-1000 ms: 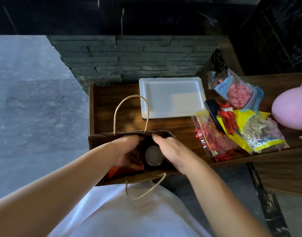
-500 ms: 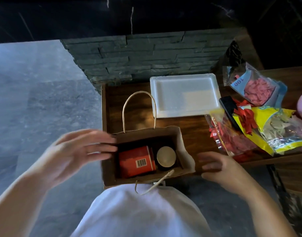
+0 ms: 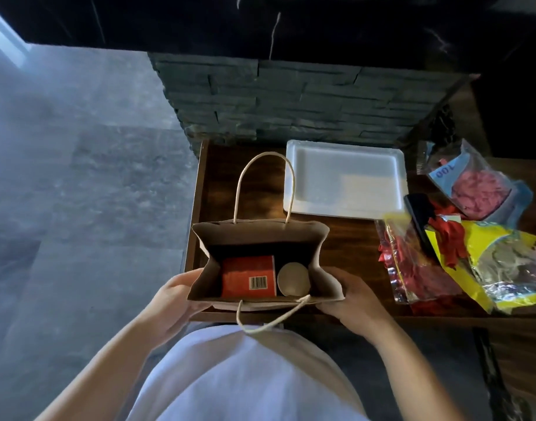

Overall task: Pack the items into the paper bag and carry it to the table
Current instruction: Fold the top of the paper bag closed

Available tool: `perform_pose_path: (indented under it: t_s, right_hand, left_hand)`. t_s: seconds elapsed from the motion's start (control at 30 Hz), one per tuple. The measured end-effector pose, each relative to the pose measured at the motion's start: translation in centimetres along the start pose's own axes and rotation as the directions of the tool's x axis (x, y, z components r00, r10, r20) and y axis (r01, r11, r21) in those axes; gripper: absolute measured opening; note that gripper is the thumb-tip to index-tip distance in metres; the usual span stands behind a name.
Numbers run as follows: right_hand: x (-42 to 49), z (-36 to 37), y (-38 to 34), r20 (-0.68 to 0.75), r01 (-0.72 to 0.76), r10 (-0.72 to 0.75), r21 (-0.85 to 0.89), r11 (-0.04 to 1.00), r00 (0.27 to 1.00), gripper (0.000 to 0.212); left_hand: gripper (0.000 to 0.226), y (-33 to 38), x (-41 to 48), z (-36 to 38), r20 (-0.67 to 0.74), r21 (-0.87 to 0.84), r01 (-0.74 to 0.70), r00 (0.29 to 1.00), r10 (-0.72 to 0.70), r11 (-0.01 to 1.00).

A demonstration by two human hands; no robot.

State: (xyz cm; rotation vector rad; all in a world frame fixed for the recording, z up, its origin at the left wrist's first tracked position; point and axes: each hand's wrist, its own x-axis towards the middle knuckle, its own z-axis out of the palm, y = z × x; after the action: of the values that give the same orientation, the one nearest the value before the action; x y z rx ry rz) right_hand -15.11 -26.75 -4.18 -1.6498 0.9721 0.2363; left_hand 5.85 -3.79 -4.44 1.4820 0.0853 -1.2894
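Note:
A brown paper bag point(image 3: 260, 235) with two rope handles stands open at the near left corner of the dark wooden surface point(image 3: 351, 238). Inside it lie a red box point(image 3: 245, 275) with a barcode and, to its right, a round beige lid or can top point(image 3: 293, 279). My left hand point(image 3: 172, 299) grips the bag's left side from outside. My right hand point(image 3: 351, 296) grips its right side. The fingers behind the bag are hidden.
A white foam tray point(image 3: 345, 180) lies behind the bag. To the right are several plastic packets of balloons: red point(image 3: 412, 268), yellow point(image 3: 503, 268) and pink point(image 3: 476, 189), plus a black object point(image 3: 417, 208). A dark stone wall point(image 3: 291, 101) rises behind. Grey floor point(image 3: 78, 192) lies left.
Both hands came out of the bag, spread apart, then closed on its left and right sides. The bag's mouth now stands wide open.

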Motion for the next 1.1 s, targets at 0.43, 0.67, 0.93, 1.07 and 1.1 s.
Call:
perform_pose_path:
  t_s: [0.43,0.67,0.93,1.07,1.1]
  right_hand:
    - [-0.1,0.2,1.1,-0.01,0.17,-0.17,0.14,0.976,0.985,0.03]
    - [0.6,-1.3,0.1,0.086,0.218,-0.218,0.014,0.976,0.972,0.031]
    - [2.2,0.0,-0.9,0.096,0.233,-0.224,-0.105,0.967,0.97,0.029]
    - [1.9,-1.1,-0.9,0.044,0.302,-0.302,-0.004,0.953,0.952,0.031]
    - [1.8,-1.4,-0.9,0.028,0.306,-0.308,0.052,0.951,0.951,0.034]
  left_hand:
    - [0.054,-1.1,-0.1,-1.3,0.127,0.825,-0.402,0.818,0.562,0.398]
    - [0.048,1.2,-0.6,-1.8,0.128,0.806,-0.416,0.817,0.562,0.42]
    - [0.078,1.2,0.5,-0.6,0.179,0.77,-0.451,0.832,0.525,0.451]
    - [0.051,1.5,0.6,-1.6,0.174,0.768,-0.499,0.766,0.619,0.401]
    - [0.043,1.5,0.6,-1.8,0.15,0.762,-0.505,0.746,0.649,0.405]
